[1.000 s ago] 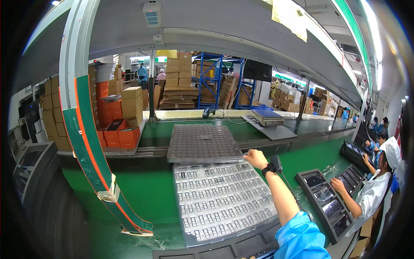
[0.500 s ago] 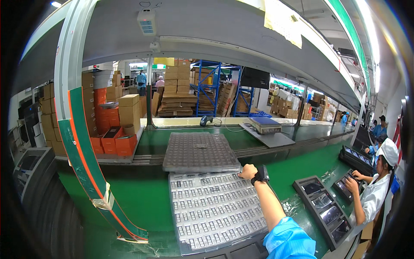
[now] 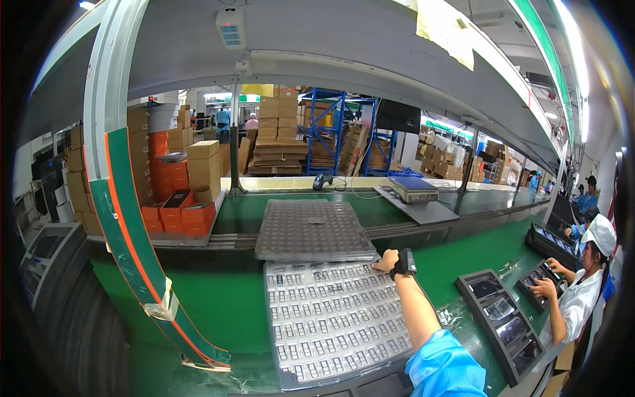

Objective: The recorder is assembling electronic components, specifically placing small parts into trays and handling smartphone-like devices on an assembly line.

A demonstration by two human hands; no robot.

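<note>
My right hand (image 3: 387,261) is at the far right corner of a clear plastic tray (image 3: 272,331) with rows of small dark rectangular parts. Its fingers are curled together at the tray's edge, and what they pinch, if anything, is too small to make out. A black band with a square device (image 3: 404,263) circles the wrist, and the sleeve is blue. Just beyond, partly overlapping the tray's far edge, lies a stack of clear trays (image 3: 311,231) with round pockets. My left hand is outside the picture.
A black compartment tray (image 3: 506,324) holding dark flat panels stands to the right, near a co-worker in a white cap (image 3: 600,235). Behind are a scanner (image 3: 322,181) and a blue-topped scale (image 3: 413,187). A green-and-orange post (image 3: 126,218) rises at left.
The whole view has shifted slightly, so everything appears a little further right. My right hand stays at the same tray corner, its fingers curled much as before.
</note>
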